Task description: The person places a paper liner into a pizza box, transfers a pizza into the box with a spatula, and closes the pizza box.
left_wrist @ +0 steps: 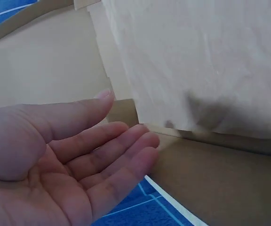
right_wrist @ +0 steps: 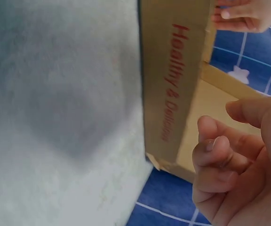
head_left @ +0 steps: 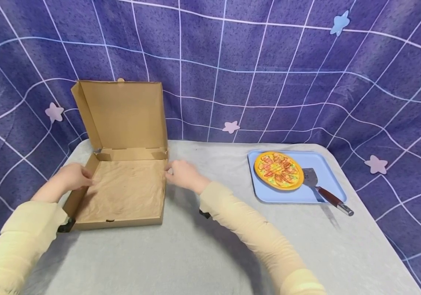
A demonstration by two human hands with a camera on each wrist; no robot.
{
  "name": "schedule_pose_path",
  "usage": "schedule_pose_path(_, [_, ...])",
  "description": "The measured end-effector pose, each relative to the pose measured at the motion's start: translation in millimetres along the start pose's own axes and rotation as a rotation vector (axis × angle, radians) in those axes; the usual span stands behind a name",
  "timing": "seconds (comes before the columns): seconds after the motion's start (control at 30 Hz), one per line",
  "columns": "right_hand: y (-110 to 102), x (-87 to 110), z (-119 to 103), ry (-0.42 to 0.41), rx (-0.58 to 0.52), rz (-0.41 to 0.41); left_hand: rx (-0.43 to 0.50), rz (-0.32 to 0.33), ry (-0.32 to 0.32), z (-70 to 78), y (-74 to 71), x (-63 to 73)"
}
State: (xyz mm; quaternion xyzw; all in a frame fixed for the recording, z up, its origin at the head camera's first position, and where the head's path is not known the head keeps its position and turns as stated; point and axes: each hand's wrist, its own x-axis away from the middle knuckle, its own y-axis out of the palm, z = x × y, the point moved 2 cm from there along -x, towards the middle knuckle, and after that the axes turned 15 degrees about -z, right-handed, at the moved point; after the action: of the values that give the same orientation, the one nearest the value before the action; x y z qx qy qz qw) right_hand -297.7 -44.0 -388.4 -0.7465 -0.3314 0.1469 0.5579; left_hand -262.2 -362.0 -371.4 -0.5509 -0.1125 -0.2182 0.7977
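Note:
An open cardboard pizza box (head_left: pixel 130 116) stands at the left of the table, its lid raised at the back. Brown parchment paper (head_left: pixel 123 186) lines its bottom. At the box's left wall is my left hand (head_left: pixel 73 176); the left wrist view shows its thumb apart from loosely extended fingers (left_wrist: pixel 135 153), holding nothing. Beside the right wall hovers my right hand (head_left: pixel 185 174). Its fingers (right_wrist: pixel 215 155) are loosely bent with nothing between them and the thumb. Red lettering runs along the box's side wall (right_wrist: pixel 168 89) in the right wrist view.
On the right, a blue tray (head_left: pixel 269 197) carries a toy-like pizza (head_left: pixel 278 171). A spatula (head_left: pixel 330 197) lies partly on the tray, its brown handle overhanging the near rim. Behind the grey-covered table (head_left: pixel 151 262) hangs a blue gridded curtain (head_left: pixel 203 73).

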Motion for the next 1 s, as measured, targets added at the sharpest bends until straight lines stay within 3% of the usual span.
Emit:
schedule_pose_path(0.2, [-24.4, 23.1, 10.5, -0.025, 0.001, 0.018, -0.028, 0.104, 0.01, 0.4, 4.8, 7.3])
schedule_pose_path(0.33, [-39.9, 38.3, 22.5, -0.039, 0.009, 0.08, -0.06, 0.192, 0.014, -0.7, 9.0, 12.1])
schedule_pose_path(0.53, [-62.6, 67.2, 47.9, -0.078, -0.02, 0.195, -0.07, 0.374, 0.025, -5.7, 16.3, 16.2])
schedule_pose_path(0.63, [-72.4, 84.4, 62.5, -0.063, -0.027, 0.226, -0.075, 0.428, 0.027, -7.3, 17.6, 19.3])
schedule_pose_path(0.87, [-87.6, 123.1, 102.4, -0.007, -0.022, 0.315, -0.1, 0.407, -0.018, -18.1, 12.0, 21.7])
schedule_pose_path(1.0, [-91.4, 143.1, 121.8, 0.037, -0.05, 0.317, -0.103, 0.377, -0.031, -22.8, 9.0, 21.1])
